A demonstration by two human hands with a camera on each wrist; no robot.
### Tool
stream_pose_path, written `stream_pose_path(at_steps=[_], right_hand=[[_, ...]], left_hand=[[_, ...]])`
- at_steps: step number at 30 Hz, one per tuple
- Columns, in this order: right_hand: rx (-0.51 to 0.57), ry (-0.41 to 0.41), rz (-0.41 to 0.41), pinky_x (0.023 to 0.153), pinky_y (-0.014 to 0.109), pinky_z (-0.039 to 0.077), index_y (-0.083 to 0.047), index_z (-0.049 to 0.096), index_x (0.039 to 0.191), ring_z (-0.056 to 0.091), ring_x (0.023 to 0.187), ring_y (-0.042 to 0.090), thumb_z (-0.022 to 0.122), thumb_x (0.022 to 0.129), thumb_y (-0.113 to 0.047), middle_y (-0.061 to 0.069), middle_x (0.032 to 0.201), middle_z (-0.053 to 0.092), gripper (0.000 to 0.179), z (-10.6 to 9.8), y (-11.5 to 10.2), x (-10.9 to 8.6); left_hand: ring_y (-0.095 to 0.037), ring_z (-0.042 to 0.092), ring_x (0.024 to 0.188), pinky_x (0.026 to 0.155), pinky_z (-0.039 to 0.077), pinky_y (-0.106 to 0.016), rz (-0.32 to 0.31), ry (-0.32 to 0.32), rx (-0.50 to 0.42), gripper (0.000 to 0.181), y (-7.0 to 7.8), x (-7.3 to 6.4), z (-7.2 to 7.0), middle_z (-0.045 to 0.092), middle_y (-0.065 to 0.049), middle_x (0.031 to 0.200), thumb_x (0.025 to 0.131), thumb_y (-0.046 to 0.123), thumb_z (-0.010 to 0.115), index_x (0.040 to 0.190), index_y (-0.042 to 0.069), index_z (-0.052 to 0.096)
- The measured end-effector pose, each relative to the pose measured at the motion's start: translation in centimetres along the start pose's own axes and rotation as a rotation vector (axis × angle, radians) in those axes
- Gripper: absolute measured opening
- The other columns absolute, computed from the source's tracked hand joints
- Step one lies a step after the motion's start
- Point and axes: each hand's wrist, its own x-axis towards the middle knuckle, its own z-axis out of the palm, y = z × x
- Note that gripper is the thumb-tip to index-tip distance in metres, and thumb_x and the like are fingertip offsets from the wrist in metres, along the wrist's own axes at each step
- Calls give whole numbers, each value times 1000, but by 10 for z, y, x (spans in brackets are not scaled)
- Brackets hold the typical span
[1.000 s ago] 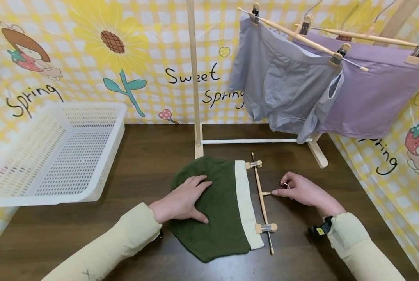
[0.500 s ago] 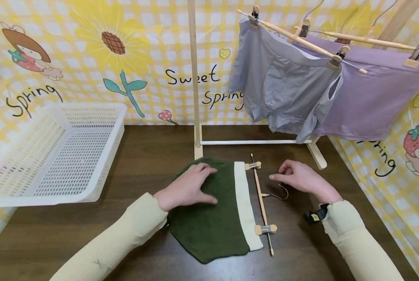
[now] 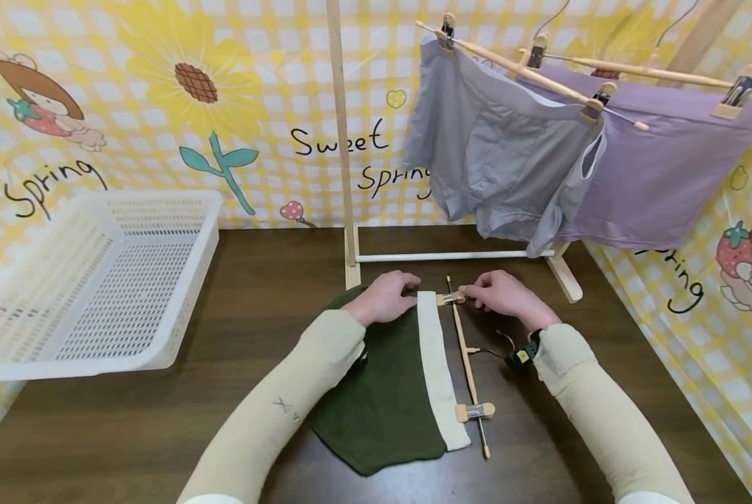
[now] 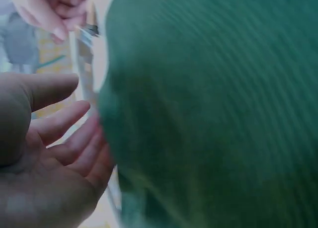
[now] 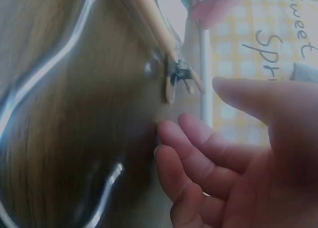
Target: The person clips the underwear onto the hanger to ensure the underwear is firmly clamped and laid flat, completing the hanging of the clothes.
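Observation:
A dark green garment [image 3: 382,392] with a white waistband [image 3: 435,357] lies flat on the table. Two wooden clips of a clip hanger [image 3: 465,350] sit at the waistband: an upper clip [image 3: 449,299] and a lower clip [image 3: 475,412]. My left hand [image 3: 384,297] is at the garment's upper corner, fingers against the green cloth's edge and thumb apart in the left wrist view. Close by the upper clip, my right hand [image 3: 500,292] has thumb and fingers apart. The right wrist view shows that clip [image 5: 179,76] beyond the fingertips, and the metal hook [image 5: 49,59].
A white perforated basket [image 3: 190,308] stands on the left. Behind the garment is a rack with a wooden post [image 3: 340,140] and a white bottom rod [image 3: 439,257]. Grey shorts [image 3: 502,147] and a lilac garment [image 3: 641,175] hang from it by clip hangers.
My right hand has let go of the hanger's hook and moved up and left to the upper clip. My left hand has slid from the garment's middle to its upper corner.

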Motion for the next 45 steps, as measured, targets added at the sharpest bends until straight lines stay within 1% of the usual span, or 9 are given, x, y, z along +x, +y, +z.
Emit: stream_pose_path(at_steps=[7,12,17,21,26,30,35,39,45], right_hand=[[-17,7,11,64,33,45,-4,68,89,57,70,21,62,101,-39,7,80,64,38,6,-3,3],[7,27,-55,64,33,42,-4,67,89,53,68,20,62,103,-29,7,81,63,30,10,-3,6],[88,31,-117,63,33,48,-1,62,92,59,67,22,57,105,-19,12,86,63,23,13,-6,4],[199,34,-118,63,32,51,5,56,105,66,74,25,53,106,-16,19,97,69,21,13,-10,2],[413,-32,-80,72,28,53,15,52,129,66,84,19,61,103,-18,17,101,71,42,13,-8,6],[611,-129,-28,74,25,53,15,58,127,65,80,12,65,101,-19,5,91,70,43,10,-6,8],[720,-202,1,74,23,53,14,58,129,69,83,11,63,103,-22,7,96,75,44,11,-4,6],[776,-156,26,72,22,52,8,61,129,69,83,10,65,102,-28,6,100,76,45,17,-5,4],[820,-9,21,72,25,53,-3,71,107,70,86,13,73,96,-32,9,102,76,31,25,-10,-1]], left_hand=[[-22,56,105,93,44,-32,-116,32,-15,28,-6,12,11,61,-8,109,98,20,71,121,5,69],[-20,57,100,94,44,-29,-117,44,21,18,-7,14,12,62,-5,100,95,19,73,107,6,70],[-21,59,96,92,46,-31,-116,28,-86,13,-6,11,8,63,-6,99,97,15,70,104,5,63],[-23,60,105,95,45,-38,-125,-2,-124,21,-7,9,4,65,-9,111,101,19,64,117,5,63],[-23,60,107,97,45,-39,-104,-12,-119,29,-9,7,2,67,-7,120,106,27,58,124,7,69],[-21,60,93,85,47,-34,-78,29,-171,26,-11,7,1,69,-5,110,106,28,58,114,7,72],[-21,58,95,87,46,-35,-74,53,-199,27,-13,5,2,67,-7,114,107,26,56,118,7,70],[-23,57,96,86,45,-37,-85,71,-214,27,-14,1,1,65,-8,114,108,25,52,120,7,68],[-25,53,88,80,42,-37,-78,78,-242,25,-16,-4,0,62,-8,106,110,22,47,117,5,64]])
